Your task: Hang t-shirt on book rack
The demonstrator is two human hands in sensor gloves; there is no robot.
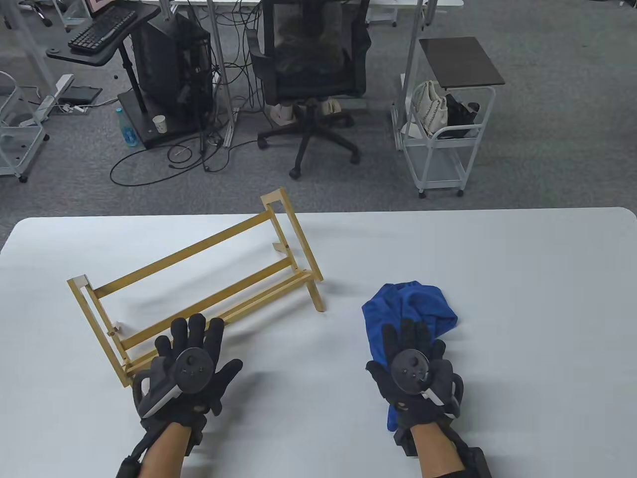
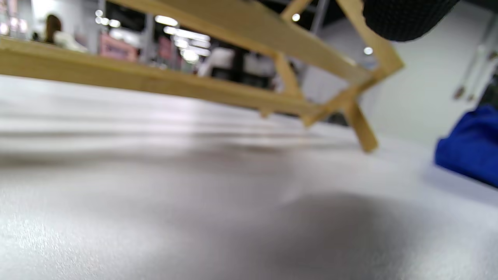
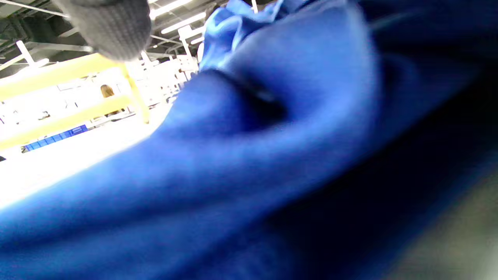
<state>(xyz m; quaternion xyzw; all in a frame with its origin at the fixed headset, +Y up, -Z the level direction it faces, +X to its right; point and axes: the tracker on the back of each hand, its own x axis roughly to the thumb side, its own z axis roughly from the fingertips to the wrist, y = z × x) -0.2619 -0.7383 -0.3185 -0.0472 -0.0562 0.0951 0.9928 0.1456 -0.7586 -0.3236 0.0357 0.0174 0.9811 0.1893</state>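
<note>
A wooden book rack [image 1: 199, 284] stands on the white table [image 1: 522, 298] at the left centre. My left hand [image 1: 191, 348] lies flat with fingers spread, its fingertips at the rack's front rail, holding nothing. A crumpled blue t-shirt [image 1: 413, 303] lies at the right centre. My right hand [image 1: 413, 353] rests flat on the shirt's near part, fingers stretched out. The left wrist view shows the rack [image 2: 233, 83] close, one fingertip [image 2: 404, 19] and the shirt [image 2: 470, 144] at the right. The right wrist view is filled with blue cloth [image 3: 272, 155], with the rack [image 3: 58, 70] behind.
Beyond the table's far edge, on the floor, stand an office chair [image 1: 311, 74], a white trolley [image 1: 443, 144] with bags and a computer stand [image 1: 164, 69] with cables.
</note>
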